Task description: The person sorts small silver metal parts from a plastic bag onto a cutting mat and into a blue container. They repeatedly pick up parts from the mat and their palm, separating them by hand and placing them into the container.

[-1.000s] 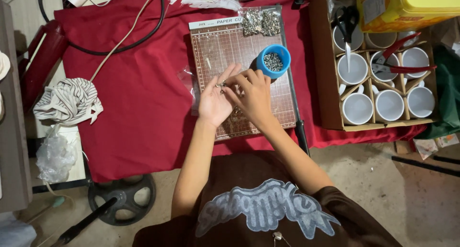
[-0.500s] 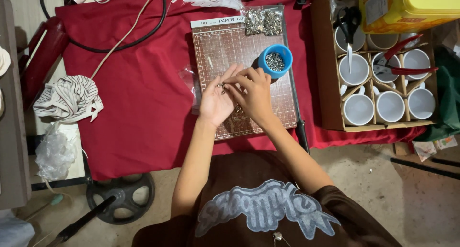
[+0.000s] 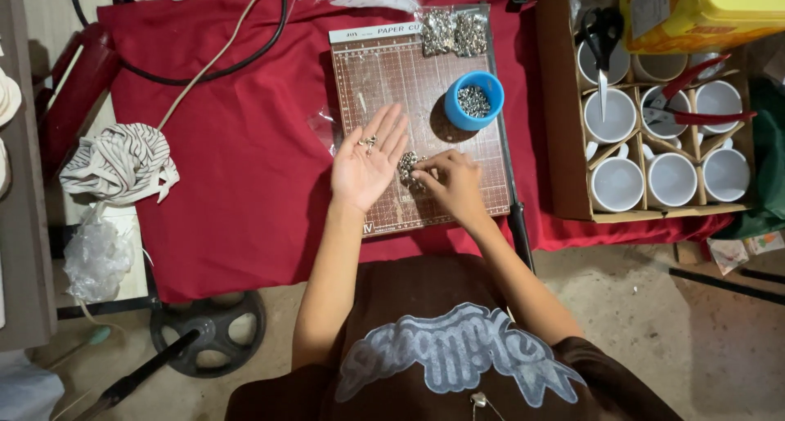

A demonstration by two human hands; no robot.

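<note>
My left hand (image 3: 366,166) lies palm up over the left part of a brown gridded cutting board (image 3: 384,78), fingers spread, with a few small silver metal pieces (image 3: 368,141) resting on its fingers. My right hand (image 3: 448,184) is beside it, fingertips pinching at a small pile of the same metal pieces (image 3: 406,166) on the board. A blue cup (image 3: 474,100) holding more of these pieces stands just beyond the right hand.
Two clear bags of metal pieces (image 3: 454,30) lie at the board's far edge on the red cloth (image 3: 245,167). To the right, a cardboard box (image 3: 564,143) holds white mugs, scissors and red pliers. A striped cloth (image 3: 118,163) lies left; a yellow container (image 3: 703,8) is top right.
My hands were joined over the board's middle. The left one has since turned palm up with pieces on it, and the right has dropped to the pile beside it.
</note>
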